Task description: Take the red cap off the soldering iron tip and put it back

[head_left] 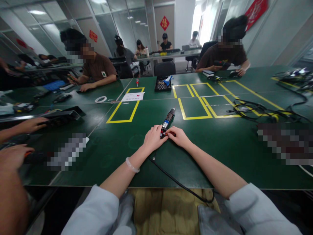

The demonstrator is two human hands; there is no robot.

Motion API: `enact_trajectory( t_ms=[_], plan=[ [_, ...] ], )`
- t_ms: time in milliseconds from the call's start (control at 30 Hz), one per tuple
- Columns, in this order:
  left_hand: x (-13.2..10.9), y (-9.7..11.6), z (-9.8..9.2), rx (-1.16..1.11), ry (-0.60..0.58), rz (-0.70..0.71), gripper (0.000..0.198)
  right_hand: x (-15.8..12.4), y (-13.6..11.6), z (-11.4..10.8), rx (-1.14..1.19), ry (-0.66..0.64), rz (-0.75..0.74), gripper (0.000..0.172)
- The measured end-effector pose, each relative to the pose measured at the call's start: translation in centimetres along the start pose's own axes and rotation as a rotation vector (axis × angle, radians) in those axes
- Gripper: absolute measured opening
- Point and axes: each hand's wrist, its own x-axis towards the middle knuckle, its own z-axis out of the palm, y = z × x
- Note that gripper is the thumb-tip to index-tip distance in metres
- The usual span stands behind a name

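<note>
An electric screwdriver lies slanted on the green table in front of me. Its tip points away, and a blue band and silver motor section show along its bared body. My left hand is closed around its near end, fingers over the top. From the right, my right hand pinches at that same end, close to small red and dark parts. What sits between its fingertips is too small to make out. A black cable runs from below my left hand over the table's front edge.
Yellow tape frames mark the tabletop. A black parts tray, a paper sheet and a white tape ring lie farther back. Coiled black cables are at right. A co-worker's hands work at left; other people sit opposite.
</note>
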Motion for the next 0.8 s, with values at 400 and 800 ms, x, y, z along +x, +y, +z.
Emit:
enact_trajectory(
  t_ms=[400,800],
  plan=[
    [0.8,-1.6,-0.1,0.133,-0.013,-0.023,0.059,0.1,0.2,-0.4,0.103,0.006,0.094,0.014],
    [1.0,-12.7,-1.5,0.169,-0.037,-0.408,0.061,0.1,-0.2,-0.7,0.081,-0.034,0.117,0.015]
  ],
)
